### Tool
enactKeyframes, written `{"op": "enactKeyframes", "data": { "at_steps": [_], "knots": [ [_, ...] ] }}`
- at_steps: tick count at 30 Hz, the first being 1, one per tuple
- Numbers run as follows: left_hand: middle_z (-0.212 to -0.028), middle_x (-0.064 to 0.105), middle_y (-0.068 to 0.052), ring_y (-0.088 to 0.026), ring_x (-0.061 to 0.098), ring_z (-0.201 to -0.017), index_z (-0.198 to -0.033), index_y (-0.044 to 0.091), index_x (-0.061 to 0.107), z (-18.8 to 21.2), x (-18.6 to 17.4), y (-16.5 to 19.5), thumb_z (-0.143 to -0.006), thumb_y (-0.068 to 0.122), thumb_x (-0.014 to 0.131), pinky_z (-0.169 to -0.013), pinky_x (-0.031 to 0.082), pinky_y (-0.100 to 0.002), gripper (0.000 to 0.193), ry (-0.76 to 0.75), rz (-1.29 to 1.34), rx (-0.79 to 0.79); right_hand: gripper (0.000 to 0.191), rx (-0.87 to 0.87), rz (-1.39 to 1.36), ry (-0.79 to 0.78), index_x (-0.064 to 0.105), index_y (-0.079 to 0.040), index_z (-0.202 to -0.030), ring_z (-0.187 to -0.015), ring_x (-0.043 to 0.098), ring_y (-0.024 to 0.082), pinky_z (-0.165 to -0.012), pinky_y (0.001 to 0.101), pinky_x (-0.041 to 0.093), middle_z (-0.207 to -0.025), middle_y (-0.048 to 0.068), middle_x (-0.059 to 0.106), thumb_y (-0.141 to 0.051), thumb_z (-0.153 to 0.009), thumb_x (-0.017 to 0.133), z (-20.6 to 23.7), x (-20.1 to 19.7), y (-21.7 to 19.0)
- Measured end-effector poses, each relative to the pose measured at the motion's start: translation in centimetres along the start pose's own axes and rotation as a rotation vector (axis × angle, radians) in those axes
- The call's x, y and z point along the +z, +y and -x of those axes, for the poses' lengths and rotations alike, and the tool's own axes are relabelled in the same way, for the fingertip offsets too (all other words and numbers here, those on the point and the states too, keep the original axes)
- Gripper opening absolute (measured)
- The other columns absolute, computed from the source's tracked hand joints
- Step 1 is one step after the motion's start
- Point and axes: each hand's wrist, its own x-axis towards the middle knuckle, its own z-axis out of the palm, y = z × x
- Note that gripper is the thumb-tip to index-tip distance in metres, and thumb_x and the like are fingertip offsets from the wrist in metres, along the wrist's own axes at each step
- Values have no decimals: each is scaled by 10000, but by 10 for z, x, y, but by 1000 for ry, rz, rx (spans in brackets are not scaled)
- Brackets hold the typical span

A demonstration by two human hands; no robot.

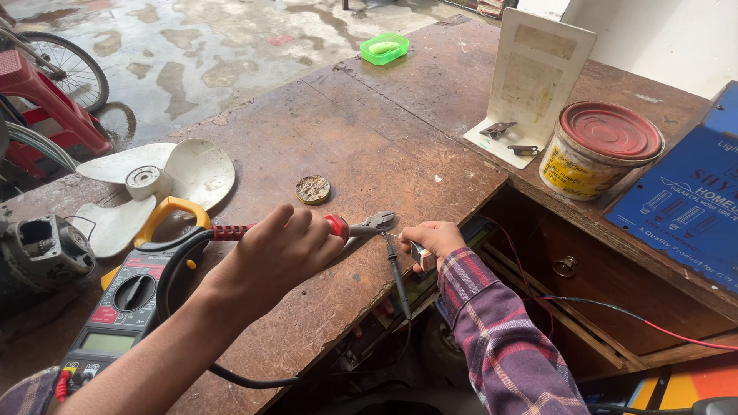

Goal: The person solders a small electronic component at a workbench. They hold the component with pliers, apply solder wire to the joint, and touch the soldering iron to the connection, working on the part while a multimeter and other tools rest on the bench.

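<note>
On worn wooden bench [346,146]: left hand [280,250] grips red-handled cutters [361,225]; right hand [432,238] pinches wire [397,269].

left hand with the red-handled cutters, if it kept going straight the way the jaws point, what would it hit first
The left hand aims the cutters rightward at the right hand. Their tip is already at the thin wire and the small part pinched there, so it would likely meet those first, though depth is unclear.

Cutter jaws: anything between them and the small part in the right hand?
Nothing visible. The left hand grips the red-handled side cutters, whose jaws sit right beside the small part pinched in the right hand. A black probe lead hangs just below the jaws, not between them and the part.
</note>
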Motion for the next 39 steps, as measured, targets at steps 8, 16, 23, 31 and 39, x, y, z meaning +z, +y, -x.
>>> {"op": "enactKeyframes", "data": {
  "at_steps": [8,16,23,31,39],
  "knots": [
    [-787,571,58,-119,627,-833,-849,207,576,-8,0,-3,-804,201,710,-841,436,-277,141,15,-37,33,182,-4,-21,-11,742,-29,-900,-627,695,161,-479,370,574,-786,71,747,-158,-789,808,-7,0,5],
    [-733,547,71,-111,616,-794,-861,202,561,-17,-6,-9,-848,216,680,-802,426,-267,121,16,-58,104,183,10,-8,-8,740,-47,-906,-636,690,161,-490,385,582,-795,63,747,-176,-794,806,-11,0,5],
    [-715,538,73,-113,611,-759,-865,198,552,-26,-11,-14,-863,227,662,-755,415,-276,114,-4,-76,155,186,2,-8,-22,745,-51,-915,-659,697,160,-504,388,581,-807,54,752,-179,-794,803,-12,-2,6],
    [-727,554,78,-109,640,-786,-841,206,579,-30,-8,-14,-856,235,698,-777,434,-266,123,6,-90,134,192,-2,-13,-11,753,-52,-912,-657,690,154,-504,374,575,-806,51,750,-187,-788,811,-6,0,5],
    [-755,567,69,-115,642,-788,-853,194,587,-30,-5,-14,-839,235,703,-761,443,-278,123,-38,-52,175,186,14,4,-2,758,-55,-901,-656,688,158,-521,390,575,-799,53,747,-182,-777,814,-7,1,3]
  ]
}}
